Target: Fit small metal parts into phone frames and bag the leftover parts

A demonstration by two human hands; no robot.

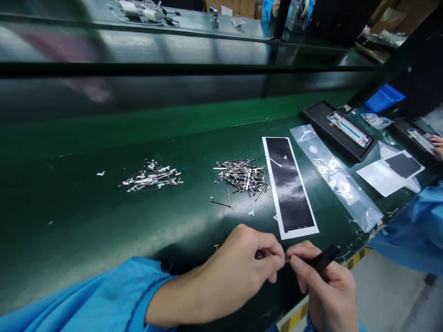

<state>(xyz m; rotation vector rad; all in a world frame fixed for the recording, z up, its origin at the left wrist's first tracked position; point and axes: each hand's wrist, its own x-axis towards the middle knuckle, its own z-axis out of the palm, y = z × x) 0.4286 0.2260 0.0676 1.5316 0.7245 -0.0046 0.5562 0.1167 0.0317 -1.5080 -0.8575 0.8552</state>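
Near the front edge of the green bench, my left hand (247, 263) is closed in a pinch. What it holds is too small or hidden to name. Tip to tip with it, my right hand (328, 286) is also closed, with a dark pen-like tool (327, 258) lying across its fingers; the tool's working end is hidden. Just beyond my hands lies a pile of thin black-and-silver strips (242, 176). A smaller pile of similar strips (152, 177) sits to the left. A black sheet with a white border (294, 189) carries a loose strip and a white scrap.
Right of the sheet are a clear plastic bag (335, 177), a black tray (318, 115) with a phone-shaped part (349, 129), and a white card with a black patch (377, 177). Cables (138, 10) lie on the raised shelf (194, 27). A co-worker's blue sleeve (415, 226) is at right.
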